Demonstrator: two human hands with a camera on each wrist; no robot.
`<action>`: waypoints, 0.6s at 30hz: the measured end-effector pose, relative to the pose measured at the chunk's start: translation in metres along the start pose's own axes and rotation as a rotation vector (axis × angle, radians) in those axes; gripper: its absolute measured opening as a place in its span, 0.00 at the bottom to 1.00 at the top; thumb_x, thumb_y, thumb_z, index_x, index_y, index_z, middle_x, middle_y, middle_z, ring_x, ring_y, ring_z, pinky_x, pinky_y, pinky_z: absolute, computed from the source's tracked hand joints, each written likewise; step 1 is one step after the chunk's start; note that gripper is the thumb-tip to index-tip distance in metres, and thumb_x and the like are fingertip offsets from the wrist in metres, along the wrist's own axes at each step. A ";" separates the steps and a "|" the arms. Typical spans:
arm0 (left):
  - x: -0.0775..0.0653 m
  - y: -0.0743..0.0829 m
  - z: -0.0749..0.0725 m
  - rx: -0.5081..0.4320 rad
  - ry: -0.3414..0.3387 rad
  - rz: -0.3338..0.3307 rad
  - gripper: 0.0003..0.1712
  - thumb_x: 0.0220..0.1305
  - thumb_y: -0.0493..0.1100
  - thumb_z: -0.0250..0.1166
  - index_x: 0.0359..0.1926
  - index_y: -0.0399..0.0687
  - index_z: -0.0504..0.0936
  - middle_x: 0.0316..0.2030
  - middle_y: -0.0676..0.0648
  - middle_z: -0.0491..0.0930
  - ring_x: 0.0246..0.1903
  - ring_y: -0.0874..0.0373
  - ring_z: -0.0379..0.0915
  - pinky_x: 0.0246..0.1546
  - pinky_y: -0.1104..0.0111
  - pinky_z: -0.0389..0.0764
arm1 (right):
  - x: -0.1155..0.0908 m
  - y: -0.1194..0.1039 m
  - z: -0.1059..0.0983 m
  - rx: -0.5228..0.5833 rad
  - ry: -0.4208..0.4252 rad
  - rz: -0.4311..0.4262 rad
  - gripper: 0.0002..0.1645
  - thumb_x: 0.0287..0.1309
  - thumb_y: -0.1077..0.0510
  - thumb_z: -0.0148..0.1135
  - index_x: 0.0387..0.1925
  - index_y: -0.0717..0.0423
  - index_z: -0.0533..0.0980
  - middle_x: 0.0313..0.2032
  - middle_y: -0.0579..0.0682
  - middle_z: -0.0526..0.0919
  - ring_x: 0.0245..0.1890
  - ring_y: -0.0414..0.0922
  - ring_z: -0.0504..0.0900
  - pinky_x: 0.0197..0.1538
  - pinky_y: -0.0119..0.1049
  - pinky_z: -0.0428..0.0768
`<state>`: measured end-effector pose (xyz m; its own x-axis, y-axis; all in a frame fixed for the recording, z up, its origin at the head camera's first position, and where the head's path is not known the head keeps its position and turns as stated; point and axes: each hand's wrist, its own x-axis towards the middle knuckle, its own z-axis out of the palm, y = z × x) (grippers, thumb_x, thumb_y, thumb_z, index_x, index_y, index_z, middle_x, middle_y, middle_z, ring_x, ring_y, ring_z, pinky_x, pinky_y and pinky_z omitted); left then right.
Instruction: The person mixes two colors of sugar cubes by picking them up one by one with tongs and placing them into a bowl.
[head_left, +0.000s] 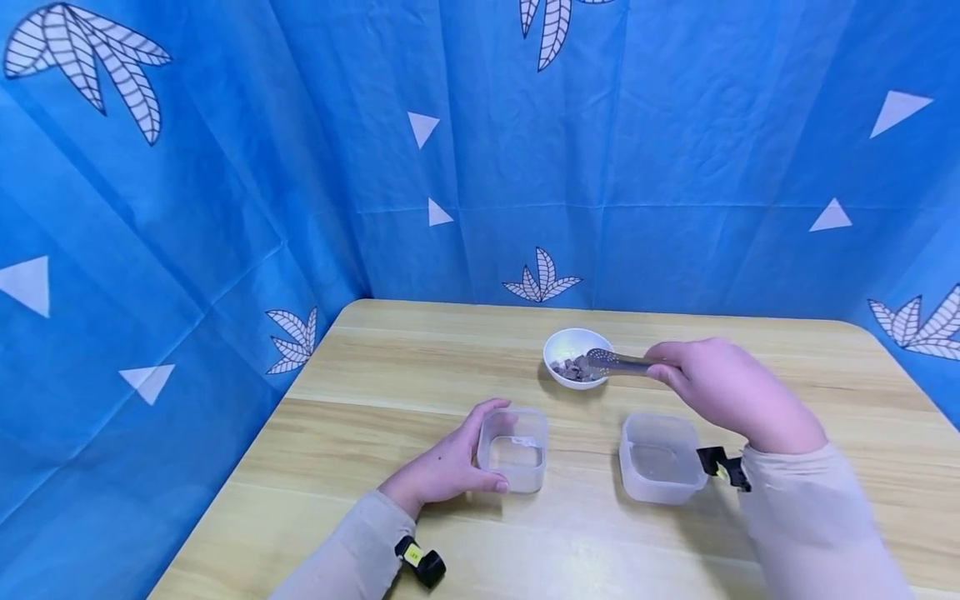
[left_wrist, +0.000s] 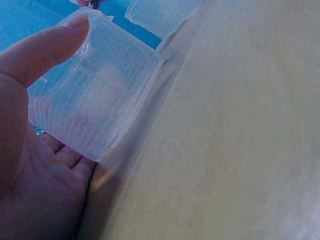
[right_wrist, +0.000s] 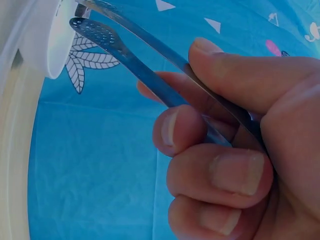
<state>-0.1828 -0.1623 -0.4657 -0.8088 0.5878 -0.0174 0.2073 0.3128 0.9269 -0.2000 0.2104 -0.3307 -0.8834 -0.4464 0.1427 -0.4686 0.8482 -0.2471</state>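
Note:
My right hand (head_left: 712, 379) holds a pair of metal tongs (right_wrist: 145, 75), thumb on one arm and fingers curled round the other. The perforated tips reach into a white bowl (head_left: 562, 342) at the back of the table, over small greyish-brown pieces (head_left: 573, 369). Whether the tips grip a piece I cannot tell. My left hand (head_left: 453, 462) holds a clear plastic container (left_wrist: 115, 85) on the table, thumb at the near side and fingers at the far side. A little whitish matter (head_left: 523, 442) shows in it, too small to identify.
A second translucent container (head_left: 652, 492) stands on the wooden table (head_left: 390, 358), beneath and left of my right wrist. Behind the table hangs a blue patterned curtain (head_left: 480, 167). Black straps with small cameras sit on both wrists.

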 end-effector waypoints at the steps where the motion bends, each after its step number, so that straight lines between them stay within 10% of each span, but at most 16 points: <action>1: 0.000 0.000 0.000 0.002 0.000 0.002 0.63 0.50 0.44 0.81 0.77 0.67 0.49 0.71 0.57 0.64 0.70 0.60 0.58 0.71 0.54 0.56 | 0.001 0.000 0.001 0.001 -0.004 -0.002 0.13 0.70 0.55 0.61 0.50 0.54 0.83 0.43 0.48 0.87 0.43 0.52 0.85 0.50 0.57 0.80; 18: -0.003 0.006 0.001 0.060 0.018 -0.077 0.76 0.48 0.52 0.82 0.78 0.82 0.31 0.78 0.48 0.49 0.74 0.48 0.49 0.72 0.47 0.52 | -0.013 0.011 -0.010 -0.008 0.010 0.130 0.29 0.77 0.44 0.48 0.64 0.61 0.73 0.56 0.63 0.82 0.54 0.65 0.80 0.53 0.65 0.75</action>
<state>-0.1784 -0.1615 -0.4599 -0.8332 0.5470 -0.0808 0.1764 0.4015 0.8987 -0.1935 0.2287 -0.3263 -0.9365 -0.3296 0.1194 -0.3498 0.9011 -0.2562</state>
